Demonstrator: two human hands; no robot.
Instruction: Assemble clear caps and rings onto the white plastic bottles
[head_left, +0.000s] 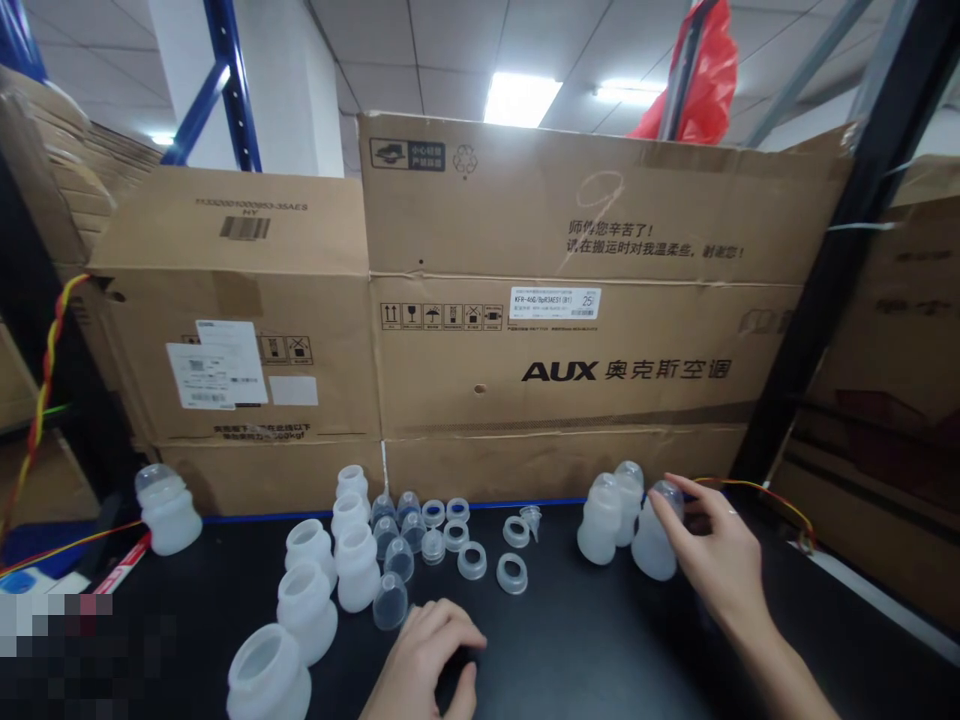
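Observation:
My right hand [716, 550] has its thumb and fingers around the clear cap of a frosted baby bottle [654, 545], which stands upright on the black table. Two more capped baby bottles [599, 525] stand just left of it. My left hand [431, 660] hovers low at the front, fingers loosely bent and thumb apart, with nothing visible in it. Nearest to that hand is a clear dome cap [390, 602], one of several in a cluster. Several ring collars [512, 574] lie between the two hands, and a clear nipple [531, 520] rests beside one.
Uncapped bottle bodies [306, 610] stand in two rows at left. Another capped bottle [169, 510] is at the far left, near a red-and-white strip [124, 563]. A cardboard wall [450, 400] closes off the back. Twisted red-and-yellow wire [52, 350] runs along the left post.

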